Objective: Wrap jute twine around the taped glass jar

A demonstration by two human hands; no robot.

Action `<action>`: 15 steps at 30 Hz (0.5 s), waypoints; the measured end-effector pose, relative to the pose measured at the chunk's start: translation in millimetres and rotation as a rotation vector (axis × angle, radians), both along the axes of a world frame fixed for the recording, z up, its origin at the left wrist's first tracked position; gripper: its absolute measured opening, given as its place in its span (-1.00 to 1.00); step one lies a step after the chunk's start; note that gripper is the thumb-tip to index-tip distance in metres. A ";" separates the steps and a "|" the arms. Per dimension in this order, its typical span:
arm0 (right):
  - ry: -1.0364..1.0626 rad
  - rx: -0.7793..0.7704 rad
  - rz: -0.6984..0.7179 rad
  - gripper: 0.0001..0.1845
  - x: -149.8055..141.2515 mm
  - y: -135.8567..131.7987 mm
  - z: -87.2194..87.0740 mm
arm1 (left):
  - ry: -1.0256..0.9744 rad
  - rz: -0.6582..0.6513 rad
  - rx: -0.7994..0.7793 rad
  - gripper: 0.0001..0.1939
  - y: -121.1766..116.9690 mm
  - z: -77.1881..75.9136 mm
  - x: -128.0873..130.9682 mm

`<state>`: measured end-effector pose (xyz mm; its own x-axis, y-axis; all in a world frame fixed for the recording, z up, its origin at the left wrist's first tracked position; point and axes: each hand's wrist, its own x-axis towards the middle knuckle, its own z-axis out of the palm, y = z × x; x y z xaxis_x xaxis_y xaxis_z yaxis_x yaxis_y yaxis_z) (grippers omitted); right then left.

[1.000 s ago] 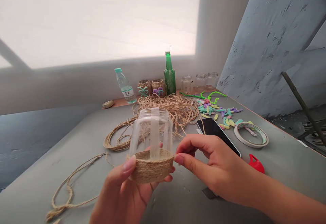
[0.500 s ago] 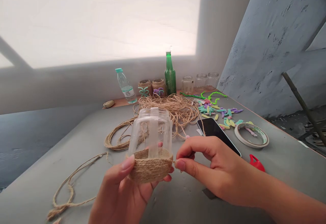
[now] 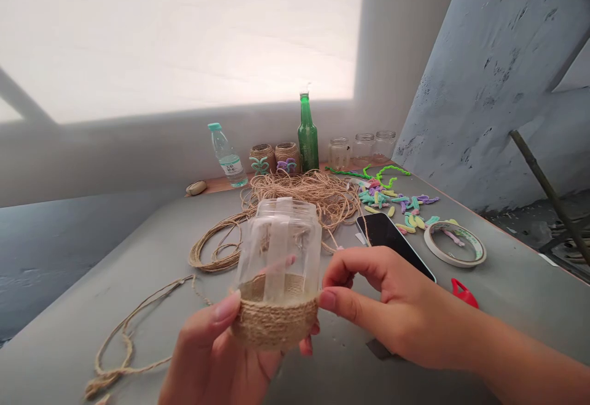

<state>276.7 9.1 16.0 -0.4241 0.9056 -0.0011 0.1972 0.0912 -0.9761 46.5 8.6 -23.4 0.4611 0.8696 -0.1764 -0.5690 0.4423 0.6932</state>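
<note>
A clear glass jar (image 3: 302, 251) is held upright, slightly tilted, by my left hand (image 3: 216, 346), its thumb on the near left side and fingers behind and beneath. Rows of jute twine (image 3: 276, 325) wrap the jar's lower part, and a pale strip of tape (image 3: 278, 251) runs up its side from there. At the jar's right edge my right hand (image 3: 391, 306) pinches the twine between thumb and forefinger, close against the wrapped band. The twine inside the pinch is mostly hidden. Behind the jar lies a tangled heap of twine (image 3: 304, 187).
A phone (image 3: 396, 239), tape roll (image 3: 455, 245), red plastic piece (image 3: 464, 293) and colourful pipe-cleaner pieces (image 3: 415, 208) lie right. Along the back stand a water bottle (image 3: 230, 162), two twine-wrapped jars (image 3: 262, 153), a green bottle (image 3: 308, 137) and bare jars (image 3: 364, 147). Loose twine (image 3: 129, 343) lies left.
The jar has turned a little and shifted slightly right and down in my left hand, tilting more. My right hand keeps its pinch and has barely moved.
</note>
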 end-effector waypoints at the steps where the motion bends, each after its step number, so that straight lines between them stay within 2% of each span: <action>1: 0.016 -0.018 0.006 -0.69 0.1 0.8 -1.3 | 0.002 -0.017 0.002 -0.49 1.2 -0.9 -0.9; 3: 0.024 -0.032 -0.003 -0.64 0.4 2.9 -5.0 | 0.020 -0.030 0.006 -0.47 3.8 -1.7 -1.5; 6: 0.045 -0.053 -0.095 -0.63 1.6 7.4 -12.5 | 0.029 -0.016 0.008 -0.45 4.9 -0.3 0.8; 8: 0.110 -0.118 -0.105 -0.44 2.4 10.4 -17.2 | 0.005 -0.019 0.008 -0.46 3.5 1.1 4.0; 10: 0.218 -0.182 -0.037 -0.35 2.5 12.8 -20.2 | -0.004 -0.021 0.002 -0.48 2.0 1.5 7.6; 12: 0.312 -0.208 -0.011 -0.35 1.5 14.3 -21.4 | 0.046 0.013 0.015 -0.49 2.0 0.5 10.9; 15: 0.342 -0.191 -0.126 -0.29 -1.2 14.6 -22.2 | 0.179 0.110 0.113 -0.51 5.2 -2.8 14.3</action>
